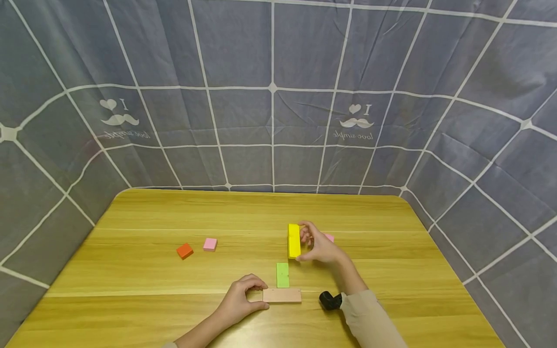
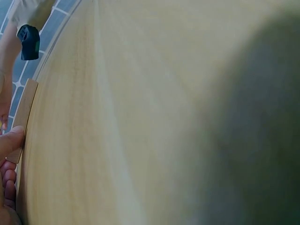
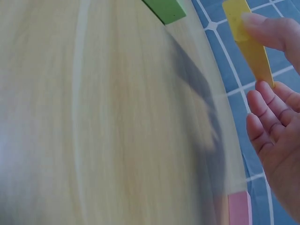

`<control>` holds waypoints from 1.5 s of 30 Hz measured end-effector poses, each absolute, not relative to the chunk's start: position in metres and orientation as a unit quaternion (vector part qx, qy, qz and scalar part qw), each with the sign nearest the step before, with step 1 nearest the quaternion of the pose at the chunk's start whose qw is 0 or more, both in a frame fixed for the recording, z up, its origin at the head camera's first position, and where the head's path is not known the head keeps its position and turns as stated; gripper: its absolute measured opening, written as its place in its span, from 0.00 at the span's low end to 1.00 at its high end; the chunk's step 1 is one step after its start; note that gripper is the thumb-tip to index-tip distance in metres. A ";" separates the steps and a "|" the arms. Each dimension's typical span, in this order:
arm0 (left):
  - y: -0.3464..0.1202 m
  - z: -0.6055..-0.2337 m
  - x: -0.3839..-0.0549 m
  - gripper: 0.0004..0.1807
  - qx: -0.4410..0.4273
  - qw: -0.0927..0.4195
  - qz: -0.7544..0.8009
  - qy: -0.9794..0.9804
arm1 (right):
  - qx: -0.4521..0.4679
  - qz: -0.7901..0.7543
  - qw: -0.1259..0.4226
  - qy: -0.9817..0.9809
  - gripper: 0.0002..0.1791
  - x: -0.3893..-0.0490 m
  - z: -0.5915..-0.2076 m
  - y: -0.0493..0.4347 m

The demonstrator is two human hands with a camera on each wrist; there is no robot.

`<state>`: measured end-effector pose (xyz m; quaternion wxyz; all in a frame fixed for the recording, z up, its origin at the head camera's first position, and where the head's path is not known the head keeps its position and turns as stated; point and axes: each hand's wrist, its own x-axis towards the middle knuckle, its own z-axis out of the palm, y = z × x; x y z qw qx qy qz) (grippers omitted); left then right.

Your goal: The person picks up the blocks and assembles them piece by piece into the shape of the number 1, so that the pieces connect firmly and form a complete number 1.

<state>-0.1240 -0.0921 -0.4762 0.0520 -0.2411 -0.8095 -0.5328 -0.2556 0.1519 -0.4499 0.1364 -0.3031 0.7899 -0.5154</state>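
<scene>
We clamp left hand [image 1: 241, 297] fingers on tan block [image 1: 283, 296], left end, likely steadying it; right hand [image 1: 322, 248] fingers clamp yellow block [image 1: 294, 240] near-to-far, likely leaving its left face free.

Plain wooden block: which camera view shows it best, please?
The head view, because nearly all of the plain wooden block shows there. The left wrist view shows it near the left edge, partly covered by the left thumb; the right wrist view does not show it.

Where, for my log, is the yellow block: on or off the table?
Off: the right hand holds the yellow block, with cloth showing between it and the table.
</scene>
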 end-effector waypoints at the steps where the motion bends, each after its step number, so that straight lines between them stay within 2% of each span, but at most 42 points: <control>1: -0.092 -0.476 -0.124 0.16 -0.241 0.052 -0.533 -0.809 | -0.302 -0.516 0.140 0.789 0.48 -0.255 -0.447 0.149; 14: -0.092 -0.478 -0.125 0.16 -0.244 0.052 -0.533 -0.809 | -0.294 -0.534 0.166 0.775 0.46 -0.265 -0.459 0.134; 37: -0.092 -0.475 -0.125 0.16 -0.232 0.041 -0.527 -0.816 | -0.302 -0.475 0.187 0.805 0.43 -0.268 -0.464 0.126; 45: -0.094 -0.475 -0.125 0.16 -0.235 0.046 -0.525 -0.817 | -0.296 -0.469 0.188 0.810 0.44 -0.285 -0.494 0.128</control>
